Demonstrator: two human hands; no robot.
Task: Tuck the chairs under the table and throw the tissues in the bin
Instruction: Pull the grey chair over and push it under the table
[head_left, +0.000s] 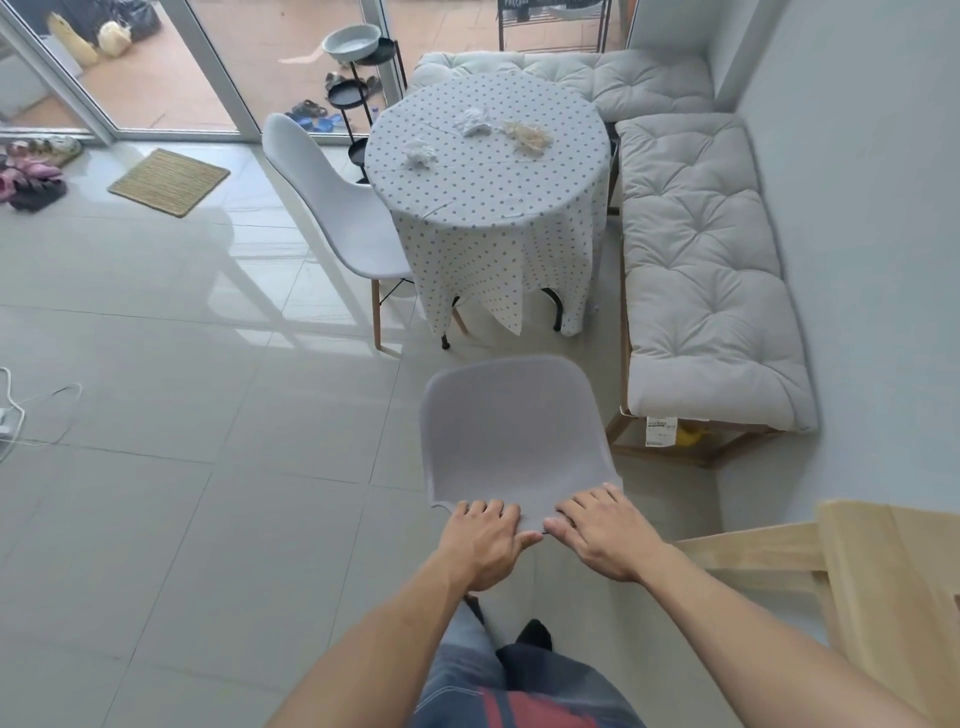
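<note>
A grey shell chair stands right in front of me, a short gap from the round table with its dotted cloth. My left hand and my right hand both grip the top edge of its backrest, fingers curled over the rim. A second grey chair stands at the table's left side, its seat partly under the cloth. Two crumpled white tissues lie on the tabletop, beside a pale straw-like bundle. No bin is in view.
A cushioned corner bench runs along the wall behind and right of the table. A black tiered stand stands behind the left chair. Wooden furniture sits at my right. A doormat, shoes and a white cable lie on the floor at left.
</note>
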